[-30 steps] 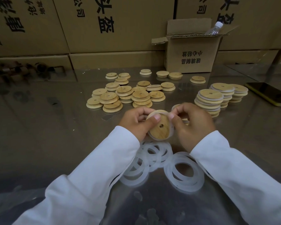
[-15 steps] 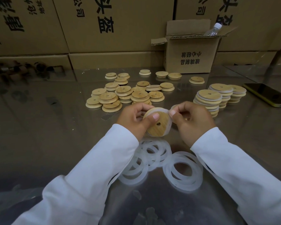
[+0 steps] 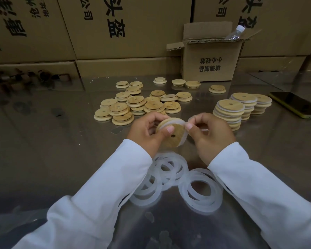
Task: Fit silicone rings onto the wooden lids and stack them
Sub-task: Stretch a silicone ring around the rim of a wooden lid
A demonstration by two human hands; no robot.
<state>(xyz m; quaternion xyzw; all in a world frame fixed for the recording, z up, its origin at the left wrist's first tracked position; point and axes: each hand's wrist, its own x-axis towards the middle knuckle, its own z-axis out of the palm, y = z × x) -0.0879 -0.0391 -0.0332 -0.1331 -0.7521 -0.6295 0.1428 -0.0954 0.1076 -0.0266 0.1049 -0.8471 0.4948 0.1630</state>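
mid-frame, above worktop [image 3: 61, 141]: my left hand [image 3: 147, 130] grips wooden lid [image 3: 172, 136] | right hand [image 3: 211, 134] pinches silicone ring [image 3: 174, 121] at lid's right rim | risk: pinch slips, ring pops off the unseated side

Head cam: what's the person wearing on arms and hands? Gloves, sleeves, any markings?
Long white sleeves on both arms, the left sleeve and the right sleeve: plain, loose fabric with soft folds and no markings, ending at the wrists. The left hand and right hand are bare, with no gloves and no watch, ring or band visible.
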